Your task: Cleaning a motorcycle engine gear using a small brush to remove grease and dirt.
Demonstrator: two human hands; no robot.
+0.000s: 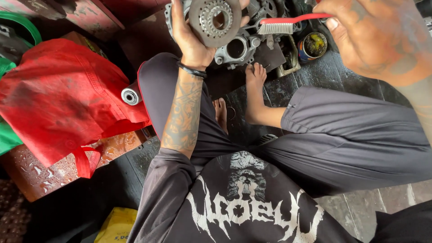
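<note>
Head view, left to right: crumpled red fabric bag (63, 96) at left; left hand (191, 33) at top centre grips a round grey metal clutch disc (215, 20); right hand (373, 36), upper right, clasps a red-handled toothbrush (288, 23) beside it.

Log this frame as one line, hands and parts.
left hand: holds round toothed grey metal disc | right hand: holds red-handled toothbrush beside disc | below: grey metal engine casing, small open tin

Red cloth bag (63, 90) at left; yellow packet (116, 225) below; small tin (313, 46) on floor.
</note>
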